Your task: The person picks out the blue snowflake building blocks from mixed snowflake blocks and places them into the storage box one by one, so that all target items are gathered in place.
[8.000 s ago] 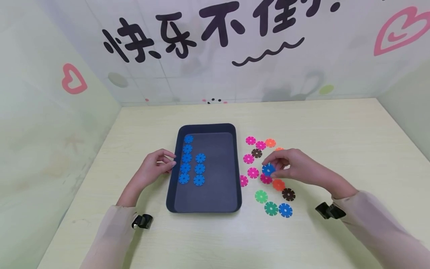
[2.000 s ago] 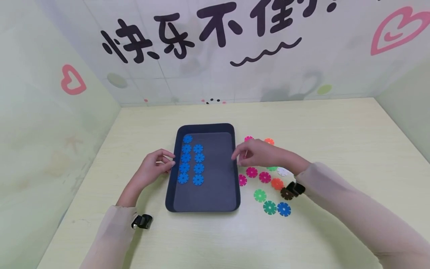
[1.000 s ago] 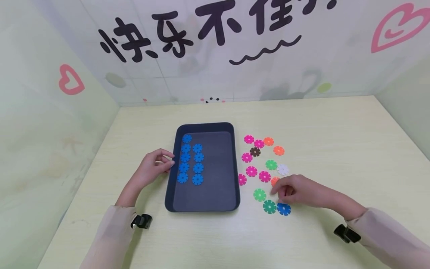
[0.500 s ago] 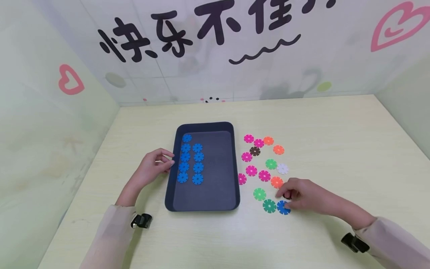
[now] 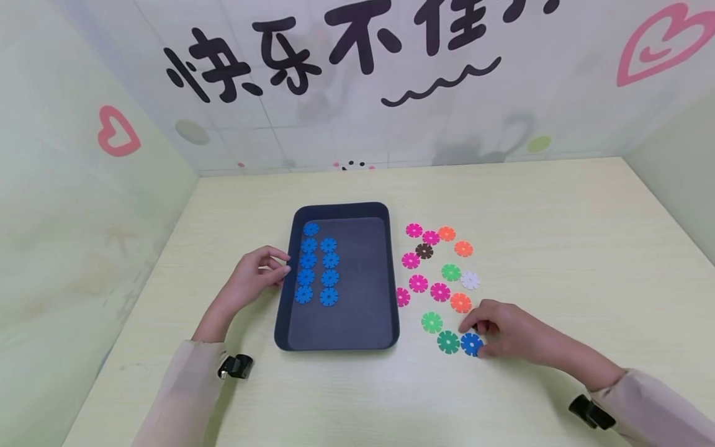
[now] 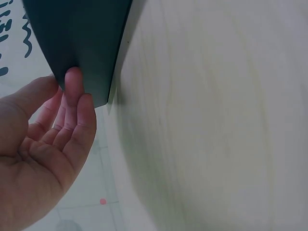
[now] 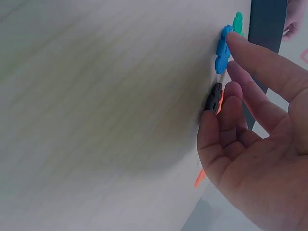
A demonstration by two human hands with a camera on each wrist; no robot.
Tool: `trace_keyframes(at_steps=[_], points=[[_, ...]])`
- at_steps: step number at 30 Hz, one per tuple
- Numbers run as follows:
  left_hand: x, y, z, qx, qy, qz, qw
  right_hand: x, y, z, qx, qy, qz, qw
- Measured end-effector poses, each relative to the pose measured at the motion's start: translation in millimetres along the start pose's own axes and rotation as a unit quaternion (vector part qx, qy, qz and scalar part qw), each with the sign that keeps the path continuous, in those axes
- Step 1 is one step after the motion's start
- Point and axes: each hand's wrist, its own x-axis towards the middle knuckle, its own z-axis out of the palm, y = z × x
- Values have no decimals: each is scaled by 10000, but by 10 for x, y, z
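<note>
In the head view my right hand point(image 5: 516, 330) is low at the right, thumb and index finger curled to opposite edges of a notched blue snowflake disc point(image 5: 472, 344). The thumb tip meets this blue disc point(image 7: 222, 50) in the right wrist view, where a black disc point(image 7: 213, 98) sits under the other fingers. My left hand point(image 5: 258, 277) holds the left rim of a dark tray point(image 5: 341, 332); the left wrist view has fingertips against the tray's outer wall point(image 6: 91, 48). Two columns of blue discs point(image 5: 329, 278) lie in the tray's left half.
Right of the tray, loose discs are scattered: pink point(image 5: 440, 292), orange point(image 5: 460, 303), brown point(image 5: 424, 251), white point(image 5: 470, 280), light green point(image 5: 432, 323) and dark green point(image 5: 449, 342). One pink disc point(image 5: 403, 297) lies against the tray's right side. A printed wall point(image 5: 335, 124) backs the table.
A blue disc once in my right hand now tops the tray's second column. That hand has come back to the lower right, its thumb shifting to the other blue disc's edge. The left hand stays.
</note>
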Motion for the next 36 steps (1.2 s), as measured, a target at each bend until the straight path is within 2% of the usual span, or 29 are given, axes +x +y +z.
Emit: trace_keyframes(at_steps=[13, 19, 29, 36], points=[[4, -8, 0, -16, 22, 8, 10000, 9, 39, 33, -250, 23, -207, 9995], [5, -12, 1, -11, 21, 10, 10000, 12, 16, 49, -207, -32, -283, 9994], [5, -2, 4, 20, 45, 37, 10000, -22, -9, 77, -258, 181, -178, 9993], [0, -2, 1, -44, 39, 10, 10000, -27, -39, 87, -149, 173, -104, 9997]])
